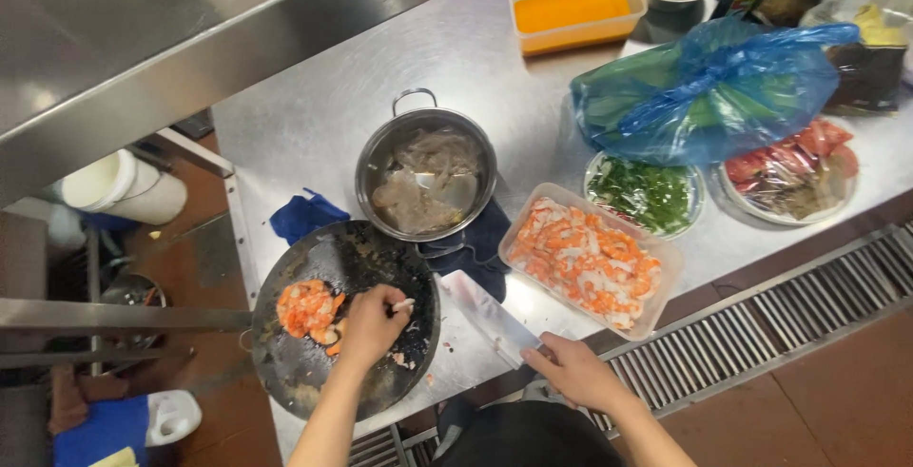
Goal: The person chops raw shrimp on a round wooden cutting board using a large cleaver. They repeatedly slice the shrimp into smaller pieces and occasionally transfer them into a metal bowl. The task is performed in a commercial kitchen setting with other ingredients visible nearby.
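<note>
Looking down at a steel counter (pixel 314 115), I see my left hand (pixel 373 322) resting on a round dark cutting board (pixel 314 372), fingers pinched together on a small pale piece of shrimp (pixel 403 305). A pile of cut shrimp (pixel 306 309) lies just beside that hand, at nine o'clock from it. My right hand (pixel 573 370) is clamped on the handle of a cleaver (pixel 490 320); its blade runs from the hand toward ten o'clock, ending near the board's edge, close to my left hand. At two o'clock from the board sits a plastic tub of shrimp (pixel 590 260). At twelve o'clock stands a metal pot (pixel 425 174) on a blue cloth (pixel 302 215). Nothing lies between blade and board.
</note>
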